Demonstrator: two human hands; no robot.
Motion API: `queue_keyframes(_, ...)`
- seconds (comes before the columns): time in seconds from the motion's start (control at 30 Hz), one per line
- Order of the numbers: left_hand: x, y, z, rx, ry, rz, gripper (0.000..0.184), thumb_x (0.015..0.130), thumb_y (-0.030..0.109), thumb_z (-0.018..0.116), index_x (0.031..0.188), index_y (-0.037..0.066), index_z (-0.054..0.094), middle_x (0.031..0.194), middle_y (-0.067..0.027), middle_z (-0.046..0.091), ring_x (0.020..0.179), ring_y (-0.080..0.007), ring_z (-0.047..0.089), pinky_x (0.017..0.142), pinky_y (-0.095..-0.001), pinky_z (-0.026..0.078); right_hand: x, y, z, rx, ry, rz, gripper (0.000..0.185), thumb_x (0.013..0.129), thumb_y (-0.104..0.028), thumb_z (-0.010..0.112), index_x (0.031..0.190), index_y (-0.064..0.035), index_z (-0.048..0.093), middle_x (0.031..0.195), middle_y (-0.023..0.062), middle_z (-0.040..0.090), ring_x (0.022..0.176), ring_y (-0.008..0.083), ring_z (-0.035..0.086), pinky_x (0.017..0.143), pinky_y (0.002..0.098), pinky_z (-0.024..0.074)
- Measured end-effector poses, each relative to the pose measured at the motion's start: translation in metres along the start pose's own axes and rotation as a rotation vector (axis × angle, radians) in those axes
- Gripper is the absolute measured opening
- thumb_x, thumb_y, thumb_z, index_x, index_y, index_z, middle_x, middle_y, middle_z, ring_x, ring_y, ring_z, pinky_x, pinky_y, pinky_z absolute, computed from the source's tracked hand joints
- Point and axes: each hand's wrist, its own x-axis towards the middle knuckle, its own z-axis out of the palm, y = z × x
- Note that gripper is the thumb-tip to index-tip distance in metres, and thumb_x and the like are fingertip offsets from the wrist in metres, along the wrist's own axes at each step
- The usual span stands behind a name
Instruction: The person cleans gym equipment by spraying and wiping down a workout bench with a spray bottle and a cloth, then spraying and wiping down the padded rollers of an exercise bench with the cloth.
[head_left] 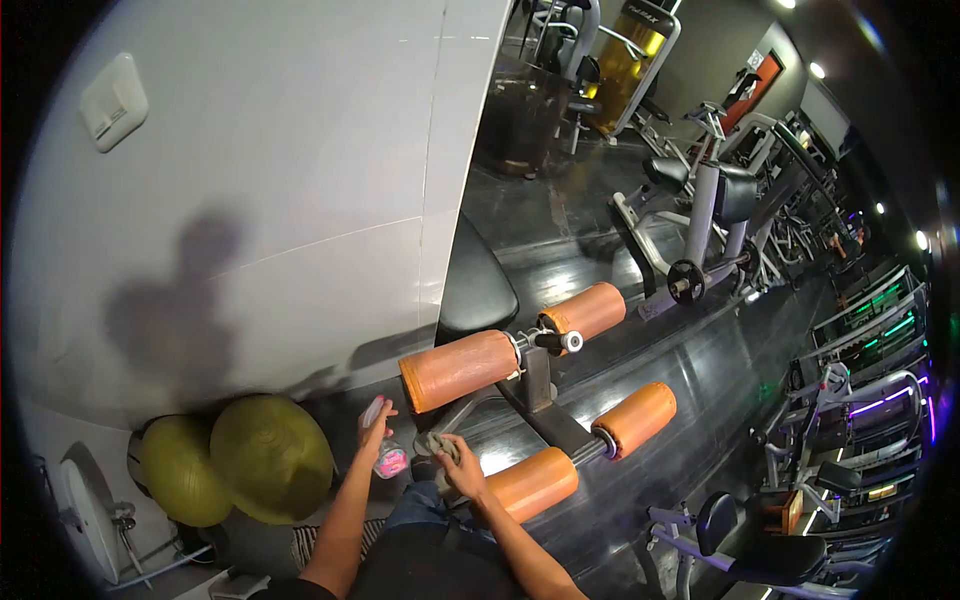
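My left hand (375,428) is closed around the upper part of a clear spray bottle (391,462) with a pink label. Its pinkish top shows above my fingers. A crumpled grey-green cloth (436,447) is in my right hand (462,466), gripped between thumb and fingers. Both hands are in front of my body, beside a bench frame (540,385) with orange padded rollers. One upper roller (460,371) lies just beyond my hands, and a lower roller (530,484) is close to my right forearm. Neither hand visibly touches a roller.
Two olive exercise balls (268,458) sit at left against the white wall (300,150). A black padded bench (478,285) stands behind the wall's edge. Weight machines (705,210) fill the far right, and a black-seated machine (770,555) is at lower right.
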Motion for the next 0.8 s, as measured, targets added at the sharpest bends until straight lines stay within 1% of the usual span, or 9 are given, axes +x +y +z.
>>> queue_keyframes(0.07,-0.027,0.010,-0.016,0.069,-0.006,0.057,0.043,0.090,0.047,0.072,0.107,0.008,0.065,0.092,-0.0053,0.072,0.054,-0.0071,0.053,0.048,-0.0225,0.043,-0.008,0.014,-0.007,0.125,-0.001,0.135,0.037,0.097,-0.021,0.064,0.130,-0.0090,0.055,0.111,0.0105,0.068,0.101,0.0167,0.063,0.087,0.0301,0.0495)
queue_keyframes(0.1,-0.039,0.012,-0.025,0.138,-0.018,0.105,0.043,0.090,0.046,0.071,0.108,0.007,0.065,0.091,-0.0040,0.072,0.053,-0.0067,0.053,0.048,-0.0218,0.042,-0.010,0.015,-0.011,0.149,0.025,0.139,0.040,0.097,-0.032,0.062,0.132,-0.0131,0.055,0.114,0.0156,0.070,0.108,0.0291,0.067,0.094,0.0383,0.0498)
queue_keyframes(0.2,-0.074,0.013,-0.049,0.250,0.008,0.194,0.044,0.092,0.046,0.069,0.108,0.006,0.064,0.090,-0.0035,0.073,0.052,-0.0067,0.053,0.050,-0.0224,0.043,-0.012,0.021,-0.011,0.437,0.046,0.128,0.038,0.097,-0.027,0.065,0.128,-0.0065,0.059,0.114,0.0077,0.070,0.105,0.0143,0.064,0.093,0.0300,0.0490)
queue_keyframes(0.23,-0.085,0.014,-0.055,0.283,0.007,0.250,0.044,0.093,0.046,0.068,0.108,0.005,0.063,0.090,-0.0041,0.073,0.052,-0.0067,0.054,0.050,-0.0231,0.043,-0.017,0.003,-0.016,0.410,0.063,0.157,0.036,0.097,-0.026,0.065,0.127,-0.0055,0.060,0.113,0.0064,0.070,0.104,0.0142,0.064,0.092,0.0294,0.0490)
queue_keyframes(0.3,-0.100,0.012,-0.065,0.322,0.028,0.254,0.045,0.094,0.046,0.067,0.107,0.003,0.064,0.091,-0.0062,0.073,0.057,-0.0083,0.058,0.054,-0.0247,0.047,-0.019,-0.008,-0.014,0.646,0.045,0.139,0.039,0.096,-0.028,0.068,0.125,-0.0038,0.060,0.111,0.0054,0.069,0.101,0.0126,0.063,0.091,0.0282,0.0491)
queue_keyframes(0.37,-0.097,-0.006,-0.078,0.338,0.079,0.406,0.044,0.094,0.045,0.066,0.106,0.002,0.065,0.093,-0.0081,0.073,0.064,-0.0106,0.062,0.058,-0.0258,0.050,-0.025,-0.018,-0.013,0.661,0.018,0.148,0.040,0.094,-0.025,0.070,0.127,-0.0042,0.059,0.112,0.0042,0.068,0.102,0.0124,0.062,0.092,0.0276,0.0487)
queue_keyframes(0.57,-0.103,0.043,-0.064,0.207,-0.029,0.370,0.034,0.094,0.033,0.069,0.101,0.000,0.065,0.083,-0.0050,0.067,0.065,-0.0109,0.060,0.060,-0.0258,0.053,-0.048,-0.025,0.002,0.715,0.025,0.185,0.050,0.088,-0.020,0.079,0.129,-0.0039,0.057,0.112,0.0037,0.068,0.100,0.0109,0.064,0.088,0.0259,0.0506)
queue_keyframes(0.7,-0.057,0.064,-0.049,0.362,-0.085,0.466,0.032,0.091,0.032,0.072,0.094,0.001,0.066,0.075,-0.0058,0.065,0.062,-0.0126,0.060,0.059,-0.0286,0.051,-0.029,-0.002,0.029,0.710,0.060,0.236,0.047,0.089,-0.021,0.077,0.128,-0.0023,0.059,0.108,0.0043,0.070,0.096,0.0110,0.066,0.086,0.0257,0.0515)
queue_keyframes(0.8,-0.042,0.100,-0.023,0.553,-0.105,0.664,0.038,0.083,0.034,0.080,0.099,0.002,0.067,0.080,-0.0094,0.069,0.071,-0.0211,0.065,0.068,-0.0361,0.050,-0.009,-0.020,0.055,0.553,0.106,0.228,0.045,0.088,-0.021,0.078,0.125,-0.0022,0.062,0.105,0.0046,0.072,0.093,0.0108,0.067,0.084,0.0258,0.0522)
